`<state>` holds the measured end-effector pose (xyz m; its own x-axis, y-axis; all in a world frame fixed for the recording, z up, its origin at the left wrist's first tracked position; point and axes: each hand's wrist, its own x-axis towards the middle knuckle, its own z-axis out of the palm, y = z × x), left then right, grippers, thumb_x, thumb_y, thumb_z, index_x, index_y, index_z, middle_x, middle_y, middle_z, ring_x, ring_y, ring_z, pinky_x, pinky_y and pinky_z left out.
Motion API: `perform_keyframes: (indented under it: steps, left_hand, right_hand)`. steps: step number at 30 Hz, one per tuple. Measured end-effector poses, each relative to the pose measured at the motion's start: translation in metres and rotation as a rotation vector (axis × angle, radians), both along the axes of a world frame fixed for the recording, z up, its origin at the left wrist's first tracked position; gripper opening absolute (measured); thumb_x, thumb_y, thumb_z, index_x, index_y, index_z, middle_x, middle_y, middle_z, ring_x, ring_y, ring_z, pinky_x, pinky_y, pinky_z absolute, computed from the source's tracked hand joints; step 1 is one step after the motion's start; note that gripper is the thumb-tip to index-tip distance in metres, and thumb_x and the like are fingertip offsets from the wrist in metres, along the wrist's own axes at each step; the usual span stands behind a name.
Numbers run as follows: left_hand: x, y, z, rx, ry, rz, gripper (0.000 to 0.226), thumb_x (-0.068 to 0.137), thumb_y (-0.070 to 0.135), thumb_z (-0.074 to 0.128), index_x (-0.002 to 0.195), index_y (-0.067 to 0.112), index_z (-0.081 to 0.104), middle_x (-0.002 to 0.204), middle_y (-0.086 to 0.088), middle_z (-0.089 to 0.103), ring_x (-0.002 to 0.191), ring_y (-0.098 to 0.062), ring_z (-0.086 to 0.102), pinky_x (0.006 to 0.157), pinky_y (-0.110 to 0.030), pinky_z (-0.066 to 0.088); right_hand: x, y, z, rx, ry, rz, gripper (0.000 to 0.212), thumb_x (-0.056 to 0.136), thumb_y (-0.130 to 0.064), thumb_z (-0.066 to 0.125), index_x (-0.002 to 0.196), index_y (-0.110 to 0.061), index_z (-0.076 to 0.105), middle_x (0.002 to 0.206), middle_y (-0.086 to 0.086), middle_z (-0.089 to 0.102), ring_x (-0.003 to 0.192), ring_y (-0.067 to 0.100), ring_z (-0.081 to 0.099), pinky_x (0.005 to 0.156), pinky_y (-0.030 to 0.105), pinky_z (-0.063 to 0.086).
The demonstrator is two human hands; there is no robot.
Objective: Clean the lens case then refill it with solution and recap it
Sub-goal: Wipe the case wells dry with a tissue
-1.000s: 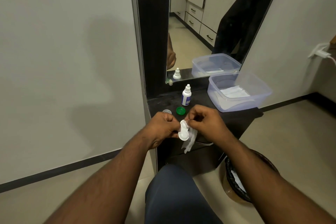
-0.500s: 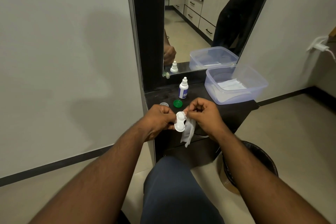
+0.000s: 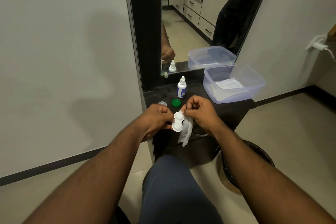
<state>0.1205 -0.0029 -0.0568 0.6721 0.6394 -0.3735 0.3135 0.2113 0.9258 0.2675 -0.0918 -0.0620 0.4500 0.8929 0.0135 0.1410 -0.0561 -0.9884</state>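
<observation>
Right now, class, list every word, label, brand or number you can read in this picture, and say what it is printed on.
No text can be read.
Solution bottle: it carries a blue label, but the print is too small and blurred to read.
Green cap, clear cap, lens case, plastic tub: no print visible.

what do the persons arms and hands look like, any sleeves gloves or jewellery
Both forearms are bare right up to the bottom edge of the picture, so no sleeves show. The left hand and right hand are bare too: no gloves, and no watch, bracelet or ring that can be made out. The only clothing in view is dark blue-grey trousers on the knee.
</observation>
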Motion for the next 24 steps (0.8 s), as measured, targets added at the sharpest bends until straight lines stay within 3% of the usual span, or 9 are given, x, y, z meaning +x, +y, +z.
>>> perform_keyframes:
  steps: [2,9,13,17,22,24]
  left_hand:
    - [0.000,0.000,0.001,0.014,0.009,-0.007,0.021,0.080,-0.011,0.060,0.065,0.002,0.064,0.071,-0.012,0.066,0.062,-0.013,0.064,0.059,-0.023,0.056]
    - [-0.002,0.000,0.002,0.047,0.030,-0.047,0.018,0.080,-0.007,0.063,0.066,0.004,0.067,0.076,-0.013,0.069,0.066,-0.015,0.064,0.062,-0.024,0.055]
    - [-0.003,0.000,0.001,0.076,0.051,-0.045,0.015,0.080,-0.005,0.063,0.069,0.004,0.068,0.084,-0.014,0.070,0.067,-0.014,0.063,0.062,-0.024,0.052]
    - [-0.003,0.001,0.001,0.077,0.067,-0.045,0.016,0.080,-0.005,0.062,0.068,0.005,0.067,0.090,-0.017,0.071,0.067,-0.013,0.062,0.059,-0.023,0.050]
    - [-0.001,0.001,-0.001,0.117,0.087,-0.071,0.017,0.079,-0.003,0.064,0.066,0.007,0.069,0.080,-0.015,0.069,0.063,-0.013,0.059,0.058,-0.024,0.048]
    - [-0.002,0.001,-0.002,0.120,0.083,-0.059,0.015,0.080,-0.003,0.063,0.068,0.005,0.068,0.087,-0.019,0.071,0.064,-0.013,0.060,0.059,-0.024,0.049]
  right_hand:
    - [0.003,-0.001,0.001,0.005,0.020,0.030,0.031,0.073,0.021,0.057,0.067,-0.008,0.050,0.076,0.017,0.065,0.072,0.017,0.064,0.068,0.026,0.054]
    - [0.000,0.008,0.007,-0.012,0.032,0.138,0.031,0.074,0.020,0.058,0.067,-0.008,0.050,0.076,0.015,0.066,0.073,0.016,0.066,0.074,0.026,0.056]
    - [0.011,0.005,0.014,-0.110,-0.002,0.222,0.031,0.075,0.020,0.054,0.067,-0.009,0.048,0.075,0.012,0.064,0.072,0.014,0.066,0.069,0.022,0.054]
    - [0.016,0.006,0.018,-0.182,-0.003,0.282,0.033,0.075,0.020,0.052,0.065,-0.010,0.045,0.076,0.015,0.061,0.072,0.014,0.063,0.069,0.022,0.054]
    - [0.015,0.014,0.021,-0.226,-0.053,0.357,0.035,0.076,0.017,0.054,0.060,-0.014,0.048,0.075,0.013,0.061,0.078,0.016,0.064,0.073,0.027,0.053]
    - [0.017,0.012,0.022,-0.235,-0.053,0.343,0.034,0.076,0.016,0.055,0.061,-0.014,0.048,0.077,0.014,0.063,0.078,0.016,0.066,0.071,0.026,0.053]
